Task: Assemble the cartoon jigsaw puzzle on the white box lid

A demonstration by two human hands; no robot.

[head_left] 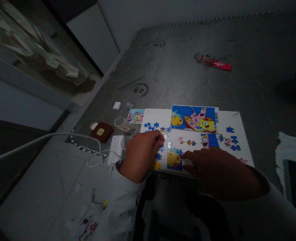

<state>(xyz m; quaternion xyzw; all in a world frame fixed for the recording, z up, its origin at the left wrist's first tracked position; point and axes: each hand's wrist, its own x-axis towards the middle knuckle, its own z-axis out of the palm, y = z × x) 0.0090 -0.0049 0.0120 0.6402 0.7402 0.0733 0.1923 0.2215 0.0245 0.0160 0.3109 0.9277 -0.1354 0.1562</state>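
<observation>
At the near edge of the white board (228, 117), right hand (218, 170) lies flat, fingers out, holding nothing, tip touching the joined puzzle chunk (174, 159). Left hand (141, 155) curls over loose pieces (164, 133) mid-board, grip unclear. Sloppy nudge might shove the chunk off.

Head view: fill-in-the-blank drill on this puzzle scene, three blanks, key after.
1. The puzzle pieces lie on a ____ board.
2. The brown case lies ____ of the left hand.
3. The packet far across the table is ____.
Missing: white; left; red.
</observation>
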